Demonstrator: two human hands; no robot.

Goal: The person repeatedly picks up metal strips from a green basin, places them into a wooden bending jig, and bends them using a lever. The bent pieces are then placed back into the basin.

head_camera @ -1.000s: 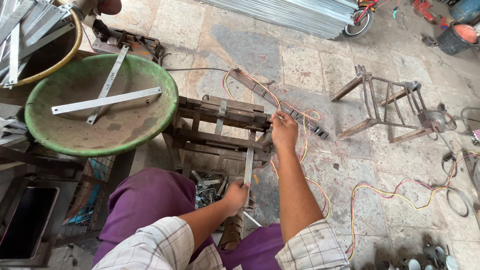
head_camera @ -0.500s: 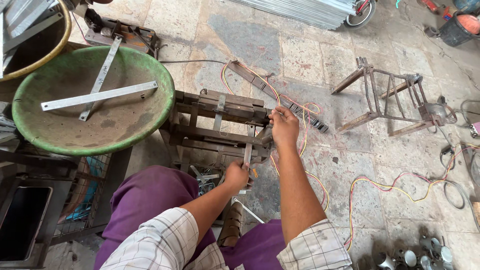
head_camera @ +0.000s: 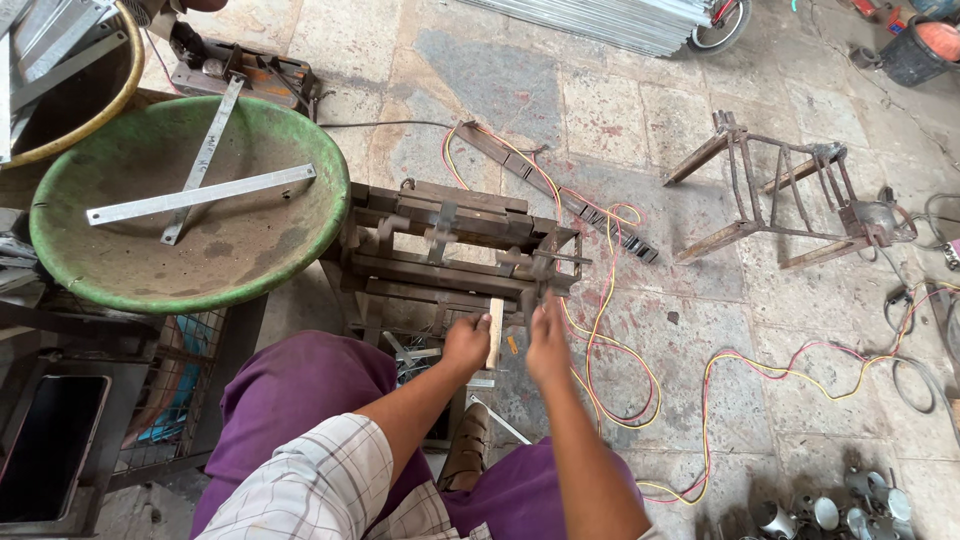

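A short pale metal strip (head_camera: 494,332) stands upright at the near edge of the rusty iron jig (head_camera: 450,245), at 6 o'clock of it. The left hand (head_camera: 466,345) has its fingers clamped on the strip; the right hand (head_camera: 547,345), at 3 o'clock of the strip, has fingers curled, grip unclear. At 9 o'clock sits a green basin (head_camera: 300,240) holding 2 crossed bars (head_camera: 200,195).

Wide green metal basin (head_camera: 250,255), up-left of the hands, holding two crossed flat grey metal strips (head_camera: 200,195); rusty welded bar frame (head_camera: 790,190) lying on the paving, up-right; red and yellow twisted wires (head_camera: 760,365), right; bundle of grey corrugated sheets (head_camera: 610,18), far ahead
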